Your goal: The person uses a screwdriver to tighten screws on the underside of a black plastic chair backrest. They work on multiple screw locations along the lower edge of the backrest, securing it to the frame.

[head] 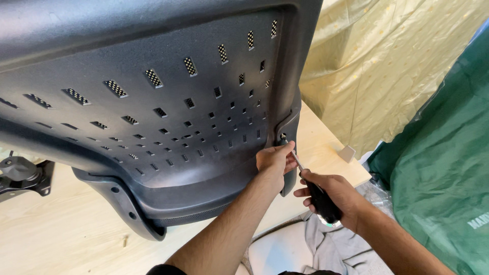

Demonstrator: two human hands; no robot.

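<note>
Head view showed a black plastic chair shell, perforated with rows of small rectangular slots, standing on edge on a light wooden table. All positions below are given relative to this chair shell.

At the shell's right edge, a screw sat in a mounting bracket. The left hand rested against the shell just below that bracket, its fingertips pinched around the metal shaft near the tip of a screwdriver. The tip itself met the screw. The right hand was positioned lower and to the right of the shell's edge, clenched firmly around the screwdriver's black handle. The tool ran diagonally from the right hand up and left to the screw.

Left of the shell, at its lower corner, a black metal chair mechanism lay on the table. Just below the shell's bottom rim, a small loose screw lay on the tabletop. Right of the shell, near the table's far corner, stood a small grey bracket piece. Beyond it hung a yellowish plastic sheet, and a green covering occupied the far right. Grey cloth lay below the right hand, off the table's edge.
</note>
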